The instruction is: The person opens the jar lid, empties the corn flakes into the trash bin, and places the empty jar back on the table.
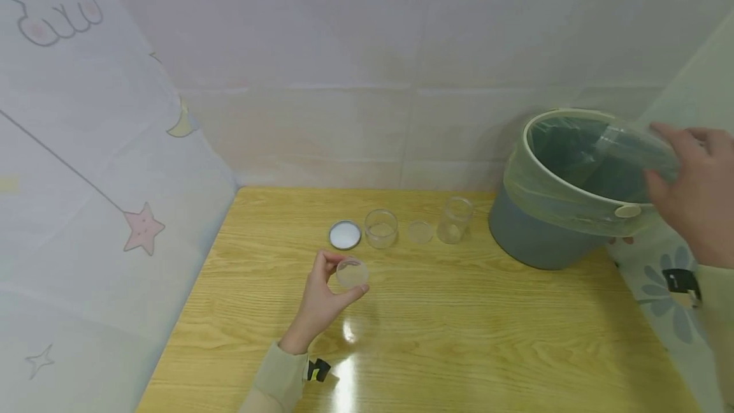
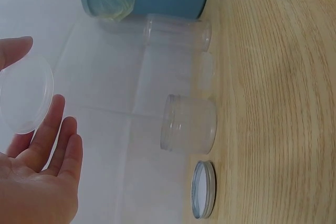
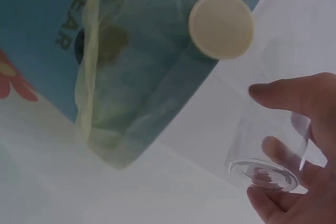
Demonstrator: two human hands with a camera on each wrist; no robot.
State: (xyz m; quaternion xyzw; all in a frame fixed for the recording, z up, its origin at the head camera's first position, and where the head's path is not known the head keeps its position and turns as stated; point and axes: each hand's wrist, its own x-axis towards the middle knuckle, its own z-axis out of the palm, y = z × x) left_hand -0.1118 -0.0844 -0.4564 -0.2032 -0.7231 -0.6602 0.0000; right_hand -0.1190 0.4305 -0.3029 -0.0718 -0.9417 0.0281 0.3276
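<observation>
My left hand (image 1: 323, 301) pinches a thin clear round disc (image 1: 352, 273) by its edge between thumb and fingers, above the table. In the left wrist view the disc (image 2: 26, 94) looks slightly frosted. At the right, my right hand (image 1: 696, 180) grips a clear cup (image 1: 631, 139) tipped on its side over the bin's opening. The right wrist view shows thumb and fingers around the cup (image 3: 247, 140); I cannot tell whether anything is inside it. The bin (image 1: 533, 234) is blue-grey, lined with a pale yellow-green bag.
Along the back of the wooden table (image 1: 459, 336) stand a silver-rimmed lid (image 1: 345, 234), a short clear jar (image 1: 381, 229), a clear disc (image 1: 420, 232) and a taller clear jar (image 1: 455, 220). Pale patterned cloth covers the walls (image 1: 321, 132). A round cream knob (image 3: 221, 25) sits on the bin.
</observation>
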